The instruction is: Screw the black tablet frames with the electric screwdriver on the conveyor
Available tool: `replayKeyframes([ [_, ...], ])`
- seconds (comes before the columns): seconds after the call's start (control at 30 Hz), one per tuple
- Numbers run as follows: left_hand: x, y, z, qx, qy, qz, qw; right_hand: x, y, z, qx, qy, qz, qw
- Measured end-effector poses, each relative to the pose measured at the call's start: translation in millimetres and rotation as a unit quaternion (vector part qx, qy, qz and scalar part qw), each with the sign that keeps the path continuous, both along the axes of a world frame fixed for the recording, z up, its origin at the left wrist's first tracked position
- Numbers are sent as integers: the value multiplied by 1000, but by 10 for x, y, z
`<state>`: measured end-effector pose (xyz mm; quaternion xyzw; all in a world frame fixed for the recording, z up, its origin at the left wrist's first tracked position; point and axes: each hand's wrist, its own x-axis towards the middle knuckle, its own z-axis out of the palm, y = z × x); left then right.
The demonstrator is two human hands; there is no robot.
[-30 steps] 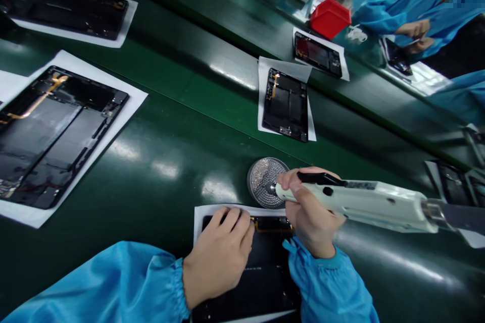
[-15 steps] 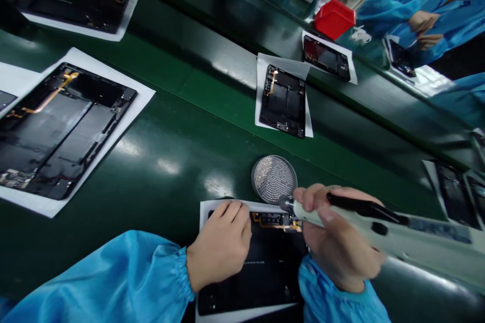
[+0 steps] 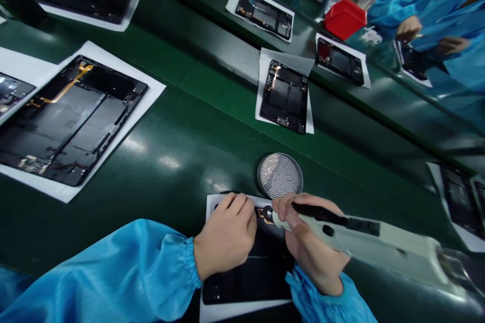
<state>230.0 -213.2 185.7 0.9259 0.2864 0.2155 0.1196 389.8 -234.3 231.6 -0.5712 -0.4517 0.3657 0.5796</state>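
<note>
The opened tablet [image 3: 261, 272] lies on its paper sheet [image 3: 242, 310] at the near edge of the bench [image 3: 189, 151]. It looks thin, stiff and fragile, best held by its frame, clear of the orange flex. The left hand [image 3: 227, 237] presses its top edge with curled fingers, clasping nothing. The right hand's [image 3: 310, 252] grip wraps the electric screwdriver [image 3: 371, 247]. Its tip, over the screw dish [image 3: 280, 175] a second ago, now sits on the tablet beside the left fingertips.

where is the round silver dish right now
In the head view the round silver dish sits low and centre on the green belt, just beyond the white sheet under the near tablet, right above the right hand gripping the electric screwdriver.
</note>
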Motion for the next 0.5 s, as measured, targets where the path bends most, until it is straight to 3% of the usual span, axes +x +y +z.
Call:
replayKeyframes([
  [0.5,10,-2,-8,3,-10,8,1000,-68,67,-28,60,31,71,995],
])
